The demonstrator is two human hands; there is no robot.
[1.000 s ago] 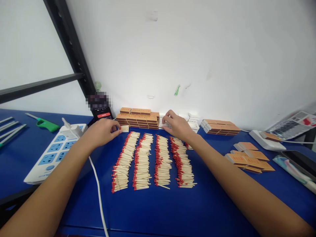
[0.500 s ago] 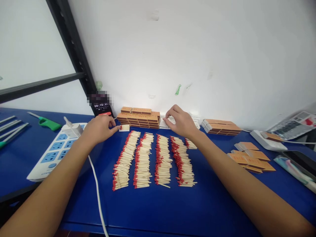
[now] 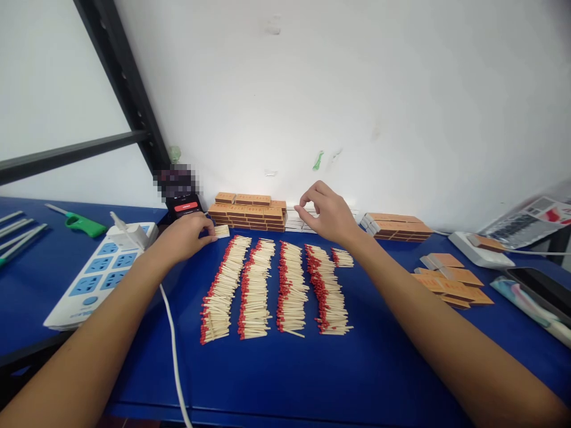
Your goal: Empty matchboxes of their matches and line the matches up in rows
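Note:
My left hand point(image 3: 184, 236) rests on the blue table point(image 3: 285, 374) with its fingers closed on a small white matchbox tray point(image 3: 222, 230) filled with matches. My right hand point(image 3: 329, 215) hovers above a row of white empty trays point(image 3: 295, 222) by the wall, thumb and forefinger curled into a pinch; I cannot make out anything between them. Several long rows of red-tipped matches point(image 3: 256, 289) lie between my arms, and a small heap of matches point(image 3: 342, 257) sits just under my right wrist. A stack of orange matchboxes point(image 3: 250, 212) stands behind the rows.
A second orange stack point(image 3: 397, 226) and loose orange sleeves point(image 3: 450, 277) lie to the right, with a phone point(image 3: 539, 288) beyond. A white power strip point(image 3: 100, 270), its cable point(image 3: 175, 356), a green lighter point(image 3: 80, 222) and a timer phone point(image 3: 182, 201) are on the left.
My right hand has lifted off the white trays and risen, uncovering the small heap of matches. My left hand has stayed on the filled tray.

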